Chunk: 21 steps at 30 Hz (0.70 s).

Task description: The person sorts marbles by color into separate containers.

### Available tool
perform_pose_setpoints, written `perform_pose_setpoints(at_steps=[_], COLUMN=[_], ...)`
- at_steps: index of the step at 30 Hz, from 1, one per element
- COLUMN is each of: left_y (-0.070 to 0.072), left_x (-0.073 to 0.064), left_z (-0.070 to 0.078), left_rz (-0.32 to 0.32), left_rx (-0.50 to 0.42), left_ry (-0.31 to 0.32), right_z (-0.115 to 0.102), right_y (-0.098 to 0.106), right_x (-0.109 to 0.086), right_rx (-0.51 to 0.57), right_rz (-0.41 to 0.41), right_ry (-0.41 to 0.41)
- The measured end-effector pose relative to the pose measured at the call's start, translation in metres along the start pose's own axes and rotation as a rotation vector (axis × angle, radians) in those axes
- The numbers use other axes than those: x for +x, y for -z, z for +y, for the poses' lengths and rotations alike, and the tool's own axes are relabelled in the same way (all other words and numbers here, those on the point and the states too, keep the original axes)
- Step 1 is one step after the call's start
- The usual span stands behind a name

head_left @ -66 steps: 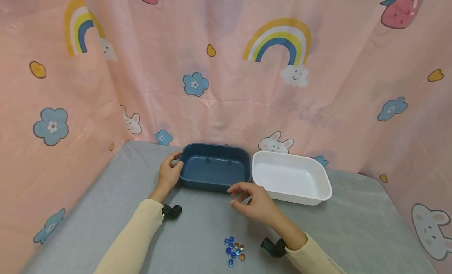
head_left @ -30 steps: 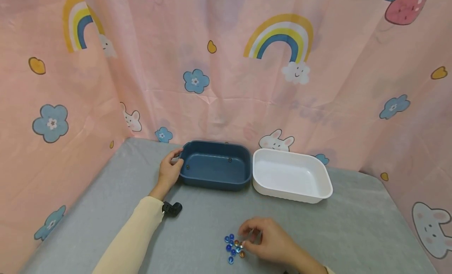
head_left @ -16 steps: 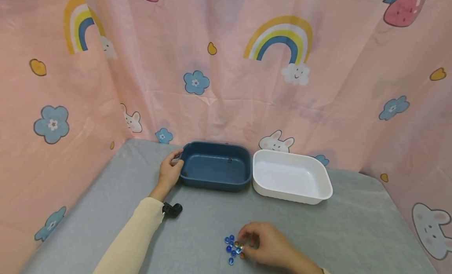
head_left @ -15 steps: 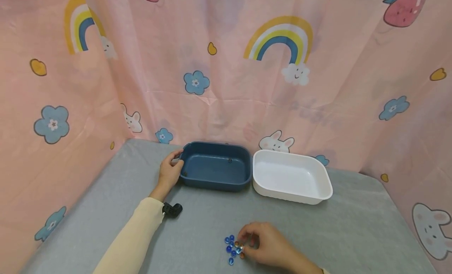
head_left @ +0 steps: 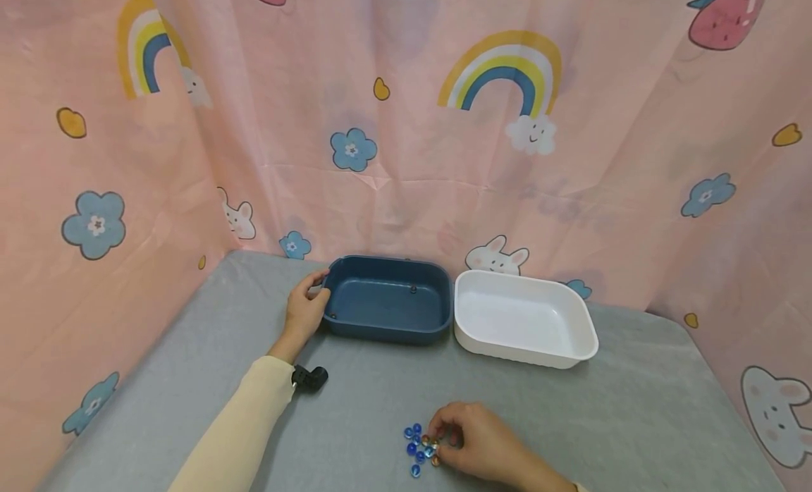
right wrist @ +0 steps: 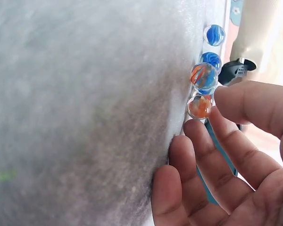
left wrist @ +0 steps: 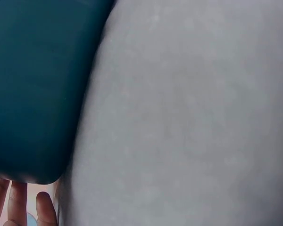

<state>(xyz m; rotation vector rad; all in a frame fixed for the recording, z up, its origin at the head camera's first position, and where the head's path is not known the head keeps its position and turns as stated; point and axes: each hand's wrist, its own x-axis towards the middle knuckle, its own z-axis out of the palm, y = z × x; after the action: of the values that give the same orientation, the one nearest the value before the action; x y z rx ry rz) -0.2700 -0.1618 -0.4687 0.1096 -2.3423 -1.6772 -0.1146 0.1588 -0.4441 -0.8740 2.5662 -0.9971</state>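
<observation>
Lots of bench (head_left: 660, 407) beside the right hand (head_left: 478, 443), its curled, slightly parted fingers (right wrist: 240, 148) at the glass marbles (head_left: 420, 457), can't tell if pinching one. Left hand (head_left: 303, 316) grips navy tray (head_left: 383, 309) by its left edge.

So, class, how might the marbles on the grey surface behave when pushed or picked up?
The marbles look round and sit on a fairly flat grey surface, so a push would likely roll them, perhaps into each other, as they lie crowded. Their shiny, see-through look suggests glass: probably stiff, and perhaps slippery to pinch.
</observation>
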Motion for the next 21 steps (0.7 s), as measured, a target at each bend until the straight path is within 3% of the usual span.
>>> perform_pose_setpoints(at_steps=[14,21], left_y=[0.0009,0.0009], left_x=[-0.0014,-0.0006], left_z=[0.0005,-0.0019], left_rz=[0.000,-0.003], left_rx=[-0.001,-0.012], left_ry=[0.000,-0.014], right_z=[0.0002,-0.0010], right_y=[-0.0023,-0.0018], right_x=[0.0013,0.0036], right_rx=[-0.033,-0.026], right_rz=[0.017,0.007], right_ry=[0.004,-0.031])
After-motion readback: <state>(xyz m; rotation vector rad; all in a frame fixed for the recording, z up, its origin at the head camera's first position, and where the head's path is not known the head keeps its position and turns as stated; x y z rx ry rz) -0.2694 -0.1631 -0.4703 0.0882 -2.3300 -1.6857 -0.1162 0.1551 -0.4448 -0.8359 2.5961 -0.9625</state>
